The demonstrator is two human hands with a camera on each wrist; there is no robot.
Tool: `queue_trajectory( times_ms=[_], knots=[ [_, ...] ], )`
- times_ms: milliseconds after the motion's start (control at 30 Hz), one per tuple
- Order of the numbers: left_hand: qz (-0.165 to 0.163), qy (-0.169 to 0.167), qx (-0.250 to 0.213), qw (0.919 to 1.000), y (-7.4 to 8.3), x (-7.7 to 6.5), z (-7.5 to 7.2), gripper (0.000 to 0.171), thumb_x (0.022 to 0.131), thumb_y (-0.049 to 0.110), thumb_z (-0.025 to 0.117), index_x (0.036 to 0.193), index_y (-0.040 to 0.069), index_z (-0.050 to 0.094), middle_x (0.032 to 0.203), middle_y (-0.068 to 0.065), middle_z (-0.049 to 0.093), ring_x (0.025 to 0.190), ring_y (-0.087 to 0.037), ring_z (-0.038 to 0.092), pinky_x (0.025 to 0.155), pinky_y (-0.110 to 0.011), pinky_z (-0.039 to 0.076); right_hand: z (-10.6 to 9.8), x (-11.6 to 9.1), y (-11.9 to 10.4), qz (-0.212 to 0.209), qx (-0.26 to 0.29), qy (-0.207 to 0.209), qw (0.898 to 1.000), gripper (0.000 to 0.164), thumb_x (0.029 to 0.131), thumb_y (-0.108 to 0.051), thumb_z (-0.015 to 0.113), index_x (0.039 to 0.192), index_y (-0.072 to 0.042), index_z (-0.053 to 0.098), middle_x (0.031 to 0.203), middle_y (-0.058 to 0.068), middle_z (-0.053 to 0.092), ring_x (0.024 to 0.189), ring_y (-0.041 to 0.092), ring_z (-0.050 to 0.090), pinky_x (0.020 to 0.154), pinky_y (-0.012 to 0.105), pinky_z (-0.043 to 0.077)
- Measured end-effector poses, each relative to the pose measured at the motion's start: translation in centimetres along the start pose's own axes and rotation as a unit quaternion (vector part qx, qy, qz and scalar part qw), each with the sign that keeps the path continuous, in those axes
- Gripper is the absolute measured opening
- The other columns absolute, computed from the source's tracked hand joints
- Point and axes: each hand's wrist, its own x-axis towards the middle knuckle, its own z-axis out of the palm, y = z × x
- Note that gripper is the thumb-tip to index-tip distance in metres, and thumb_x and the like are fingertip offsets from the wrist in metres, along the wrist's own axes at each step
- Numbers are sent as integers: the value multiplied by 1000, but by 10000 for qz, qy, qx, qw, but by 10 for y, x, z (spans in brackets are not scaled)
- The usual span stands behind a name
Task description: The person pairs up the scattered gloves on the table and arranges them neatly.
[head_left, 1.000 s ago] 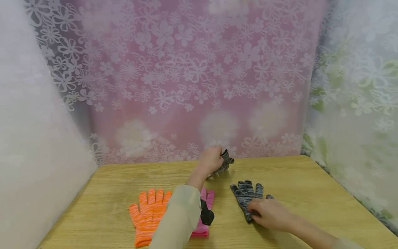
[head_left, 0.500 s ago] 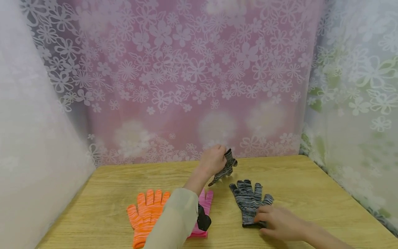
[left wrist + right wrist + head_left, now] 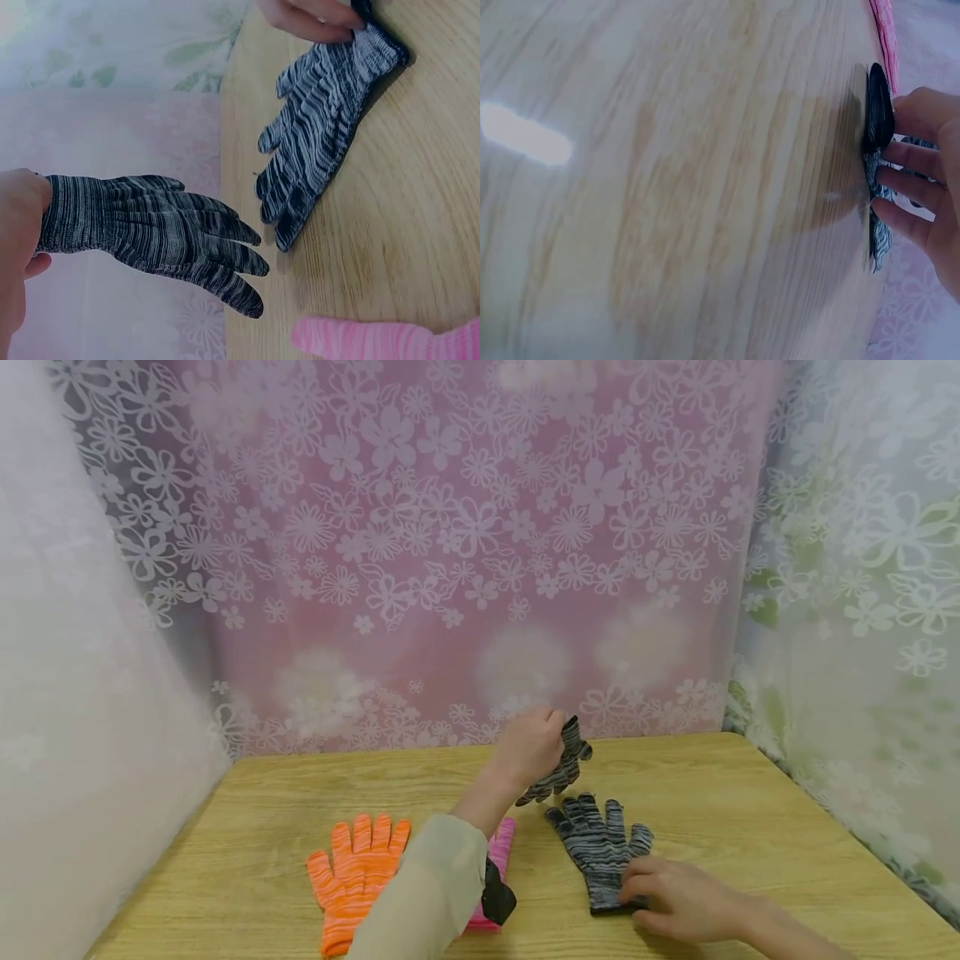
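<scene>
Left hand (image 3: pixel 528 748) gripping raised glove (image 3: pixel 566 770); right hand (image 3: pixel 688 900), fingers loose, touching flat glove (image 3: pixel 597 852). Apparent step: pairing these 2; next move likely calls for aligned lowering

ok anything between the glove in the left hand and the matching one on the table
Nothing visible between the held glove and the tabletop glove; the right hand is at the latter's cuff, away from the gap.

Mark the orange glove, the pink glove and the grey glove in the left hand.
Orange glove (image 3: pixel 358 878): head view, on its broad middle.
Pink glove (image 3: pixel 503 841): head view, on a finger.
Held grey glove (image 3: pixel 157 227): left wrist view, on its broad middle.
</scene>
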Motion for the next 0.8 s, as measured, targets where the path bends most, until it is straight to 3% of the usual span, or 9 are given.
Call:
queue_trajectory(
  times_ms=[133,233,333,500,667,800],
  knots=[
    [357,601,259,9972,9,4,1,13,82,5,60,94,9,65,86,0,63,71,-9,61,63,-17,48,-1,-5,2,146,63,67,9999,17,83,-15,67,99,-21,66,100,-8,56,86,5,55,66,23,46],
    [506,814,466,9943,16,7,2,12,82,8,61,93,10,64,85,0,63,68,-9,60,60,-18,48,-1,-8,2,133,52,51,9999,16,84,-16,67,99,-21,67,100,-8,55,86,5,54,66,23,46],
    [577,779,677,9930,21,9,4,11,84,12,61,94,10,65,86,0,63,65,-9,59,58,-18,47,-2,-9,2,77,60,19,10000,14,86,-18,66,100,-21,68,99,-9,55,85,4,53,67,23,46],
    [655,640,1068,9901,24,15,4,10,91,18,56,95,13,65,90,1,63,76,-8,62,66,-20,49,-4,-9,1,120,191,-75,9997,13,88,-19,64,100,-20,68,100,-7,56,87,5,54,67,25,46],
    [1158,484,1666,9780,29,15,5,14,96,22,49,95,17,62,93,5,62,82,-7,61,70,-21,48,-5,-8,1,160,353,-135,9992,13,89,-20,63,101,-20,67,101,-5,56,88,6,54,68,25,47],
    [1650,290,1457,9751,37,4,9,16,98,21,45,93,18,60,87,6,59,77,-5,58,65,-20,45,-4,-9,2,111,325,-92,9994,14,88,-19,63,102,-19,66,102,-5,55,88,7,53,68,25,46]
  ],
)
